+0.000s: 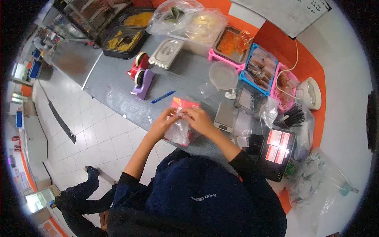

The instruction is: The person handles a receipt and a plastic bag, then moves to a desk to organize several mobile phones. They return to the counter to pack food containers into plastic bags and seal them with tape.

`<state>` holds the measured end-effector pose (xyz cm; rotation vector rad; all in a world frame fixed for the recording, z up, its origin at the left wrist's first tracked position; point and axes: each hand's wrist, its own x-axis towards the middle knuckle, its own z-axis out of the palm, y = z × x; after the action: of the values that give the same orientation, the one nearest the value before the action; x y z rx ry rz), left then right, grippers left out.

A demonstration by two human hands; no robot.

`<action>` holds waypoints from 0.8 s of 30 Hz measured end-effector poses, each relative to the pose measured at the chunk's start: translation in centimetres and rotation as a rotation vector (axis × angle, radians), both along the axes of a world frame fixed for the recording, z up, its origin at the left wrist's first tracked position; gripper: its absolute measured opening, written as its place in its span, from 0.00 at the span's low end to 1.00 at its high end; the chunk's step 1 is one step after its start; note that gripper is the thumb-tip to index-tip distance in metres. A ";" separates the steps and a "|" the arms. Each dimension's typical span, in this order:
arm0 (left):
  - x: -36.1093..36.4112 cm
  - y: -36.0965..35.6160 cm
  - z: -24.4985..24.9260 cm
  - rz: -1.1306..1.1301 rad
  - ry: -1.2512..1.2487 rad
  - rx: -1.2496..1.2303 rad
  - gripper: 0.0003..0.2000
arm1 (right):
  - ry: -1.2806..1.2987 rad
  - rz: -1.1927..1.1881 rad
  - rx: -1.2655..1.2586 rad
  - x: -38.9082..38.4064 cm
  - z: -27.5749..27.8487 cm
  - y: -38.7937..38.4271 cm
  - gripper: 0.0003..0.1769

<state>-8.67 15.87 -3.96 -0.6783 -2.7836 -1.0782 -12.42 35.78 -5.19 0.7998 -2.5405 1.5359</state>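
Note:
Both my hands meet over a clear plastic bag [181,133] at the front edge of the grey table [118,79]. My left hand [166,119] pinches the bag's upper part from the left. From the right, my right hand [198,119] pinches the same part, its fingertips right against the left ones. Beneath the bag and hands lies a red and pink packet [185,103], partly covered. A blue pen [163,96] rests just beyond my left hand. A small kitchen scale [224,117] sits right of my right hand.
Purple [142,85] and red tape dispensers [138,65] stand at the left, near a steel lidded container [166,53]. Food trays and baskets [258,67] line the back. A tablet [276,154] lies at right. Another person [81,197] is on the floor area at left.

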 end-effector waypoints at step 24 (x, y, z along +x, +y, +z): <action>-3.3 -1.8 -1.2 -0.213 -0.062 0.169 0.13 | 0.047 0.147 0.061 0.7 0.6 -0.3 0.14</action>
<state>-11.97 14.05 -5.20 -0.9518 -2.6755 -1.3769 -11.74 35.51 -4.58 1.0396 -2.5573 1.4657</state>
